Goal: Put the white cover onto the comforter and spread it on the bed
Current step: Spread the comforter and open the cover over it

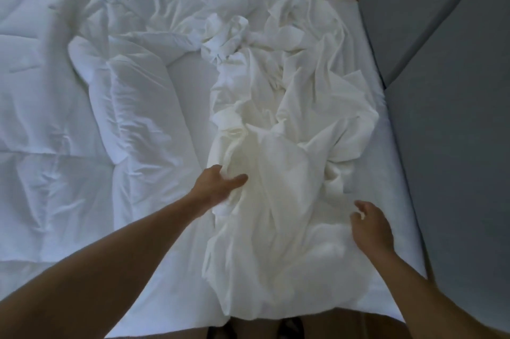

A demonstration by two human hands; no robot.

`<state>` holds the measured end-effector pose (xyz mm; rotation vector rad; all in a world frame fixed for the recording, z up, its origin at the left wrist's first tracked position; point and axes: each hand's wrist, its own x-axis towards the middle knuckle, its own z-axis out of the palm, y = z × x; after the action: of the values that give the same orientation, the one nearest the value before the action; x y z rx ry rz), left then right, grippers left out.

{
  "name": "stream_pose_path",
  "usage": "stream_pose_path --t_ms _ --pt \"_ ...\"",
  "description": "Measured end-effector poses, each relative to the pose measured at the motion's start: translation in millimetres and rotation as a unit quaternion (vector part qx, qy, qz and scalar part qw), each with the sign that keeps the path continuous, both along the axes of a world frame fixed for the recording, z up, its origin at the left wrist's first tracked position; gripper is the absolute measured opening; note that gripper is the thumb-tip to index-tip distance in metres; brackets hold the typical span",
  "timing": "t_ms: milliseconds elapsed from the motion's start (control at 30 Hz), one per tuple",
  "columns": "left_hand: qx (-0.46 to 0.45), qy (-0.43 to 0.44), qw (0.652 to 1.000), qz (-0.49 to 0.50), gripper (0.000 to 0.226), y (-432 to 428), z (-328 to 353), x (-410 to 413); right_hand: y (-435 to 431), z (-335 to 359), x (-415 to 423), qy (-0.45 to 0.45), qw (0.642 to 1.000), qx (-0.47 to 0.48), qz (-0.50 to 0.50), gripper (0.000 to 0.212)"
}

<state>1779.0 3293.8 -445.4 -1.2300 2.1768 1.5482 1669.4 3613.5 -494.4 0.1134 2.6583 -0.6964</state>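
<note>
While left hand point(218, 187) grips white cover point(289, 159) | right hand point(371, 227) over it | comforter point(124, 107) beside

One white cover point(278, 167), one comforter point(55, 96), one bed point(386, 200), two hands point(214, 187) point(371, 227)

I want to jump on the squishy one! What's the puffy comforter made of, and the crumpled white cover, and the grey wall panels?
The comforter looks like stitched matte white fabric over soft filling: its squares puff up. The white cover looks like thin woven cloth, perhaps cotton: it crumples into sharp folds. The grey panels look padded with smooth matte fabric, though that's unsure.
</note>
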Motion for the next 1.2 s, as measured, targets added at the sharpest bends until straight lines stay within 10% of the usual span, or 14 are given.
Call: stream_pose_path --t_ms 100,200,333,500,633,733,1000,1200 --pt "-0.008 -0.056 0.996 -0.072 0.105 45 -19 10 43 -33 -15 -0.083 0.992 0.076 -0.051 0.069" --pt "0.009 -0.074 0.992 -0.100 0.107 93 -38 14 59 -50 -10 -0.223 0.970 -0.012 -0.096 0.105" --pt "0.062 -0.045 0.994 -0.073 0.074 135 -28 8 20 -14 7 -0.173 0.981 -0.088 0.007 0.061" --pt "0.191 -0.021 0.981 0.004 0.087 139 8 -17 -40 62 60 -0.057 0.945 -0.106 0.305 0.067" --pt "0.011 -0.091 0.993 -0.077 0.024 122 -2 -7 -24 57 69 -0.255 0.880 -0.190 0.352 0.039" --pt "0.009 -0.089 0.996 -0.005 0.020 107 -19 5 -7 30 51 -0.190 0.940 -0.174 0.223 0.028" --pt "0.083 -0.085 0.993 0.027 0.066 85 -29 26 -7 -31 40 -0.206 0.964 -0.102 0.133 0.117" --pt "0.006 -0.023 0.998 0.066 0.035 73 2 9 7 -10 4 -0.154 0.983 -0.101 0.018 0.026"
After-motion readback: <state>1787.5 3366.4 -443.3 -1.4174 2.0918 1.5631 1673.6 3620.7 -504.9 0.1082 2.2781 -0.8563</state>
